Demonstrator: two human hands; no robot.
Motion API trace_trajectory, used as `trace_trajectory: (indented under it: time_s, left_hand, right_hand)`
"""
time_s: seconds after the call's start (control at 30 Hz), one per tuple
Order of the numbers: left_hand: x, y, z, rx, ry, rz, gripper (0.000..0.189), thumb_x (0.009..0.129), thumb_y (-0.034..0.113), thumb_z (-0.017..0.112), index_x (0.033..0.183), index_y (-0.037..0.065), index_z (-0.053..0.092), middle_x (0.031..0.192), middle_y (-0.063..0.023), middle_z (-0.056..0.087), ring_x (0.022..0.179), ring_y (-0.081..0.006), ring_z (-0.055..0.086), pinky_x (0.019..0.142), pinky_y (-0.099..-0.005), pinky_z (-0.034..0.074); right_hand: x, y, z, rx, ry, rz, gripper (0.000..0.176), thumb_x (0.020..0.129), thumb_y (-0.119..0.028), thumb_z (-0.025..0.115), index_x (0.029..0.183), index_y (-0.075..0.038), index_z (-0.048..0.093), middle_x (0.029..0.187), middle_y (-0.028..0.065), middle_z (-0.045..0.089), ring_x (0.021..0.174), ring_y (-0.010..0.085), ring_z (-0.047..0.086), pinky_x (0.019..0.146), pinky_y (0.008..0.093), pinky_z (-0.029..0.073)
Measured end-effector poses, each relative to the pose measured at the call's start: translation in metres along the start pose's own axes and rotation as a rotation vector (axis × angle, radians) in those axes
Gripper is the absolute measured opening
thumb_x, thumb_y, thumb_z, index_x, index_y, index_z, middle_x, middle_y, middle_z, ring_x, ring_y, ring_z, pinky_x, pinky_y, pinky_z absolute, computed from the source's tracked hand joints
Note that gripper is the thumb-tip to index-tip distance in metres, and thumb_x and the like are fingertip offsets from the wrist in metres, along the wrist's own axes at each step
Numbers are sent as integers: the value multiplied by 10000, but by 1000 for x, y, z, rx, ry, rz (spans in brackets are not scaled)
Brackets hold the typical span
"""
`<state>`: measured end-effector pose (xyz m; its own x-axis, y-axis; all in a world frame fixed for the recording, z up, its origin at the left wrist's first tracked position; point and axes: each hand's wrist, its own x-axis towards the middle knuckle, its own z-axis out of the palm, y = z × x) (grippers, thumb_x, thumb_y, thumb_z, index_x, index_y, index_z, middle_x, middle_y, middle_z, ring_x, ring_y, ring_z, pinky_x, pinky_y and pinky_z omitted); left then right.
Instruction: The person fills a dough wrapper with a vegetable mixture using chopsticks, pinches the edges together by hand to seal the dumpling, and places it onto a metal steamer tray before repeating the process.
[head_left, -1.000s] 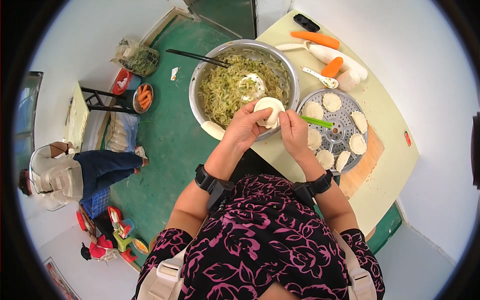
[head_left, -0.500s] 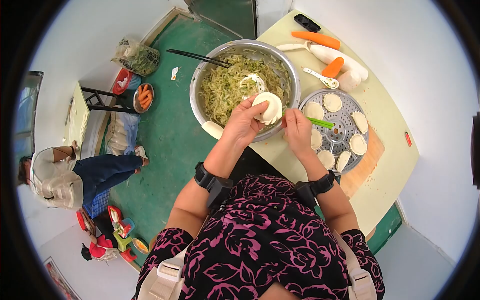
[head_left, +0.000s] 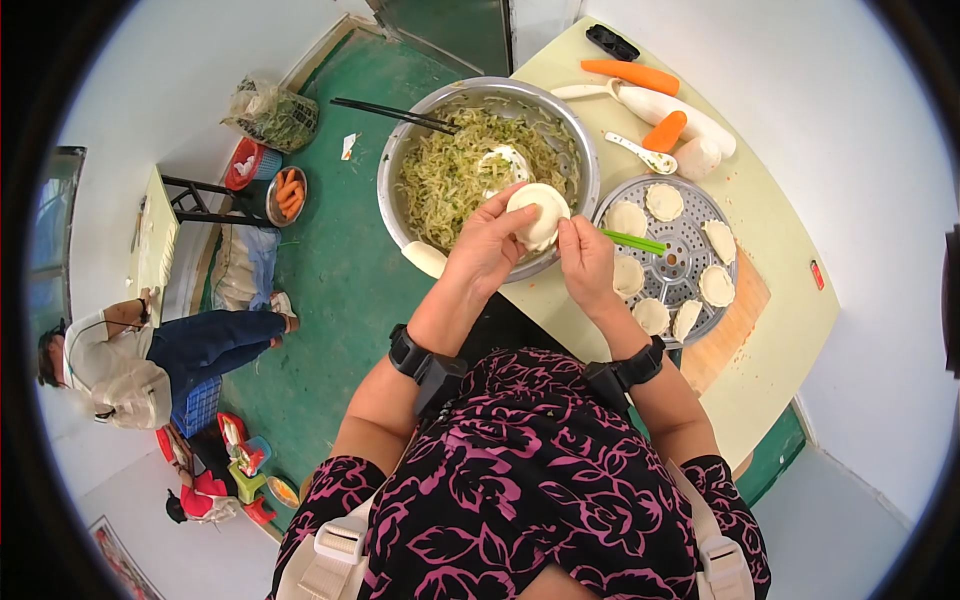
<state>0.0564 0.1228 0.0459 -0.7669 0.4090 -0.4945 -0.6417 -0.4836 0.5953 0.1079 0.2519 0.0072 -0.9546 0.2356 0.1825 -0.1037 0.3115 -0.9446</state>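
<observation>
A round white dumpling (head_left: 541,212) is held over the near right rim of a large metal bowl (head_left: 391,200). My left hand (head_left: 490,240) grips it from the left, thumb on top. The fingertips of my right hand (head_left: 588,262) pinch its right edge. Shredded green filling (head_left: 430,175) fills the bowl, with a small white dish (head_left: 503,168) in it and dark chopsticks (head_left: 385,112) across the rim. Right of my hands, a perforated metal steamer tray (head_left: 682,268) bears several dumplings (head_left: 717,286). Green chopstick-like sticks (head_left: 636,243) reach over its left edge.
Carrots (head_left: 632,75), a white radish (head_left: 675,112) and a patterned spoon (head_left: 642,153) lie at the table's back. A wooden board (head_left: 745,325) sits under the tray. Two other people (head_left: 115,355) are at the far left, beside baskets and bowls.
My right hand has moved slightly up and left against the dumpling's edge. The dumpling now shows a rounder, flatter face. The person at the far left has shifted an arm.
</observation>
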Motion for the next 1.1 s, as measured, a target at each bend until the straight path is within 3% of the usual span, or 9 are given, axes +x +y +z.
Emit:
trace_trajectory:
  time_s: [0.07,0.17,0.27,0.37,0.47,0.87,0.97,1.1]
  left_hand:
    - [7,-4,-5,-33,32,34,334,790,49,560,1116,38,487,1009,-62,576,879,-136,572,730,-252,480]
    - [7,-4,-3,-43,-5,29,322,792,50,559,1106,29,490,1004,-64,576,887,-142,571,768,-266,478]
    - [4,-1,1,-62,-3,25,318,790,50,563,1099,20,491,1001,-62,577,890,-145,571,770,-273,481]
    - [2,0,0,-22,-24,-1,309,787,48,568,1087,20,501,1000,-64,578,888,-141,572,770,-272,483]
    - [3,-2,-3,5,-9,-55,295,785,47,572,1073,23,513,993,-63,581,877,-136,575,756,-266,487]
    - [3,-7,-3,-29,-5,-41,333,763,36,597,1085,32,512,975,-64,583,847,-145,588,701,-261,500]
    - [1,-6,0,-55,-3,-30,301,782,42,574,1076,33,514,992,-63,583,879,-147,576,768,-274,485]
    - [2,-5,1,-6,-16,1,290,796,79,567,1080,45,515,991,-52,584,887,-138,571,774,-284,478]
  right_hand:
    - [-2,-2,1,-38,3,-15,250,858,-168,475,669,-4,465,522,107,444,450,171,436,441,295,345]
    - [-10,-5,-2,238,-118,160,230,854,-165,482,686,-9,490,531,82,485,456,153,457,447,283,361]
    - [-7,-2,-9,304,0,327,207,850,-164,494,707,-14,506,551,58,517,471,137,469,457,270,374]
    - [-4,8,-9,29,9,98,212,845,-179,514,715,-12,503,545,68,500,470,143,461,458,269,371]
    - [-5,7,-8,3,-8,-23,231,841,-206,530,716,-14,499,541,85,479,458,161,437,453,275,362]
    - [0,5,0,-34,49,-55,263,850,-156,496,641,-10,429,509,113,423,427,190,406,421,305,329]
    - [-2,4,0,-62,62,-26,277,865,-179,479,649,-9,444,504,90,435,420,153,408,414,283,328]
    - [-5,2,-4,301,-13,198,244,869,-188,483,701,-11,483,518,35,458,436,95,404,415,245,327]
